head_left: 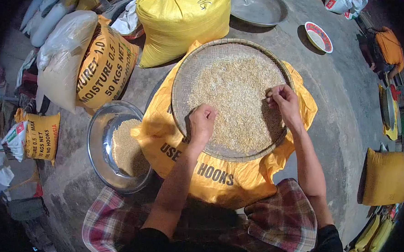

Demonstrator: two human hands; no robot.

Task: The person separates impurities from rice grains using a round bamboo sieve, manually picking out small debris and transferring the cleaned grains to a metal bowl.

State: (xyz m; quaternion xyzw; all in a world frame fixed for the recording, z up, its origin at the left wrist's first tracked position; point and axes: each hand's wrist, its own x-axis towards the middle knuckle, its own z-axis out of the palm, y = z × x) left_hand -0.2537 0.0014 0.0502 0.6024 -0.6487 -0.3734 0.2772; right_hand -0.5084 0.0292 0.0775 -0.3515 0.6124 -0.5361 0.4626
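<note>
A round woven winnowing tray (184, 81) rests on a spread yellow-orange sack (217, 186) before me. Pale grain (238, 89) is strewn across the tray's floor. My left hand (202, 122) is over the tray's near left part, its fingers curled together at the grain. At the right side, my right hand (284, 103) has thumb and fingers pinched just above the grain. Whatever either hand may hold is too small or hidden to make out. Left of the tray stands a metal basin (100, 159) with a heap of grain (130, 145) inside.
A full yellow sack (184, 22) stands behind the tray. Printed sacks (107, 61) are at the left. Farther back lie a wide metal pan (258, 10) and a red-rimmed bowl (318, 36) on the concrete floor (340, 110). Another sack (384, 176) is at the right.
</note>
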